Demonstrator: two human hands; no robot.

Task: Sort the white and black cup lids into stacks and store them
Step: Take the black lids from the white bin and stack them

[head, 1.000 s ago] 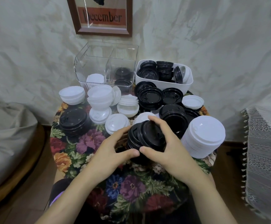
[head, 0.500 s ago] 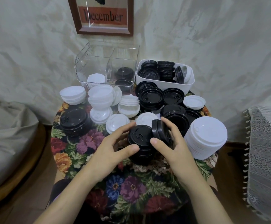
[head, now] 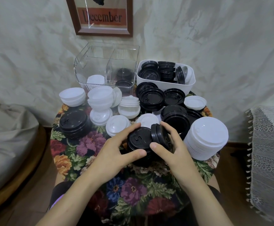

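A stack of black lids (head: 138, 141) stands at the middle of the floral table. My left hand (head: 116, 150) grips it, thumb at the front and fingers over the far rim. My right hand (head: 170, 149) holds a few black lids (head: 157, 134) tilted on edge, just right of the stack's top. A tall white lid stack (head: 206, 136) stands right of my hands. Another black stack (head: 73, 123) sits at the left, and white lids (head: 100, 98) lie behind it. More black stacks (head: 175, 117) crowd the back right.
A clear divided bin (head: 106, 66) at the back holds white lids on its left and black ones on its right. A white tub (head: 165, 85) beside it is full of black lids. The flowered tablecloth (head: 133, 190) is bare near me. A lace cloth (head: 270, 154) hangs at the right.
My right hand has lifted a few black lids off the top of the stack and tilted them to the right. My left hand has stayed on the stack.
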